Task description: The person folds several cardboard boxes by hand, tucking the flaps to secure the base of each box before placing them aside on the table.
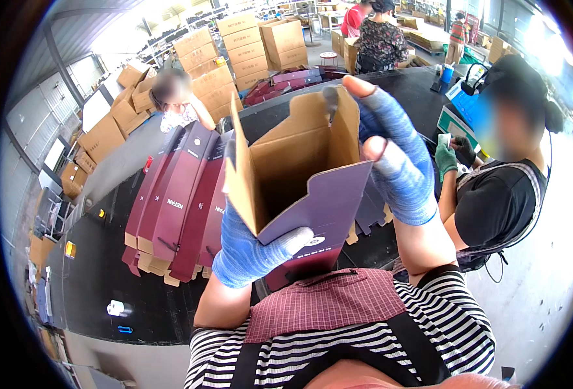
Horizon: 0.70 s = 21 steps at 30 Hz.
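Nearest are the wearer's striped shirt point(228, 353) and checked apron point(325, 301). Just beyond them, the left hand point(241, 253), in a blue glove that leaves the thumb tip wrapped in white, clasps the lower left corner of an open carton point(328, 198), its thumb across the purple front panel. The carton is held up, tilted, its mouth facing the wearer and its brown inside showing. The right hand point(400, 165), also blue-gloved with bare fingertips, is at the carton's right edge, its fingers extended and parted; I cannot tell whether they grip the wall. Beyond and to the left, a row of maroon cartons point(182, 188) lies on the black desk point(92, 279), with a white roll point(115, 308) near the desk's left end. At the right, a co-worker point(507, 198) in green gloves holds a small white item point(444, 139). Across the desk is another person point(181, 115); farther off stand stacked brown boxes point(244, 48).
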Available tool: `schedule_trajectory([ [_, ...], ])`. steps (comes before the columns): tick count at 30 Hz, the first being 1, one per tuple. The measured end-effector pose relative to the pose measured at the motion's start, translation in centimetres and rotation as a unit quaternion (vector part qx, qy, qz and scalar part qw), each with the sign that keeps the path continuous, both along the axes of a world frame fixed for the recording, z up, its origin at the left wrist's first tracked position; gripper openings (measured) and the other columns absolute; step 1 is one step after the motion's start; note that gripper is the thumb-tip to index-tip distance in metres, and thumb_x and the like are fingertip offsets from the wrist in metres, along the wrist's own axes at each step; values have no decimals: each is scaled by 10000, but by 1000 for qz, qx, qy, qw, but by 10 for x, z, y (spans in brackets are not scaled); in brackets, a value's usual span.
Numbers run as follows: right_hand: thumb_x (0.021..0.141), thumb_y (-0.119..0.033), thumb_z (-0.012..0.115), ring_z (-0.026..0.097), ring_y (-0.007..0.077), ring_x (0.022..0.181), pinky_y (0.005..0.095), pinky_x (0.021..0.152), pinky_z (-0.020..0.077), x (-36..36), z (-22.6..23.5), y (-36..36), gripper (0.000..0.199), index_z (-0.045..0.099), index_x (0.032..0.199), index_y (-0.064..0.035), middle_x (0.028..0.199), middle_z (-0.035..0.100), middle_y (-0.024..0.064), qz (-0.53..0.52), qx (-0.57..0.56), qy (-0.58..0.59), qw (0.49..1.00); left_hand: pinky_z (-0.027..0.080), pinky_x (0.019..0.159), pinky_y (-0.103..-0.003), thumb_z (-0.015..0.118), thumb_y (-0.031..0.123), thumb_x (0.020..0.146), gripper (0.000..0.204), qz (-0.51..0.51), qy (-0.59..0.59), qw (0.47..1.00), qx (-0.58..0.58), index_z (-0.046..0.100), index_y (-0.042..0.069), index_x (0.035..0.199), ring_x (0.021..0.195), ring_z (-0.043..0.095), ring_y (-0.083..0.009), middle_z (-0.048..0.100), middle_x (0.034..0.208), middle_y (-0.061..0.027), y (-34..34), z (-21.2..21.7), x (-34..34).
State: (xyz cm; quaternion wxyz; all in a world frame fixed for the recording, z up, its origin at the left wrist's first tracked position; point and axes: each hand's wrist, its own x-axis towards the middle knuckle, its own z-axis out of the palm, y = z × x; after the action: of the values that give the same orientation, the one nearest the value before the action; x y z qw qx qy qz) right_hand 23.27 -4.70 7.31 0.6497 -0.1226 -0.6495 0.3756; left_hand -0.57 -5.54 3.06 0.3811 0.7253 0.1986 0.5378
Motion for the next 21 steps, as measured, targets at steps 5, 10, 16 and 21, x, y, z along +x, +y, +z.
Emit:
schedule_trajectory([
  [5,945,-179,729,535,162,1331,326,1117,408,-19,0,8,729,400,1579,-35,1462,573,93,3,-15,-52,999,451,1148,-464,921,267,751,1157,-8,-14,993,-121,180,26,1606,1400,504,-340,443,1532,-188,-8,8,-13],
  [10,993,-194,673,582,215,1292,330,1087,451,-44,1,35,583,482,1503,13,1430,591,140,-76,186,-171,965,480,1096,-429,879,231,787,890,159,58,985,-38,418,-7,1509,1301,580,-277,567,1429,-155,0,-24,-46],
  [16,927,2,679,669,164,968,259,844,568,-79,-13,71,461,567,1372,43,1205,657,106,-12,337,-53,940,542,964,-381,854,212,822,558,218,39,973,68,659,-45,1277,1072,688,-252,718,1202,-127,28,-52,-88],
  [21,1005,-162,688,613,110,1112,259,1004,470,-50,-35,41,629,415,1551,-7,1287,645,64,43,80,-77,993,558,970,-399,881,184,800,573,199,123,966,111,658,-39,1278,1099,696,-264,715,1219,-135,28,-65,-52],
])
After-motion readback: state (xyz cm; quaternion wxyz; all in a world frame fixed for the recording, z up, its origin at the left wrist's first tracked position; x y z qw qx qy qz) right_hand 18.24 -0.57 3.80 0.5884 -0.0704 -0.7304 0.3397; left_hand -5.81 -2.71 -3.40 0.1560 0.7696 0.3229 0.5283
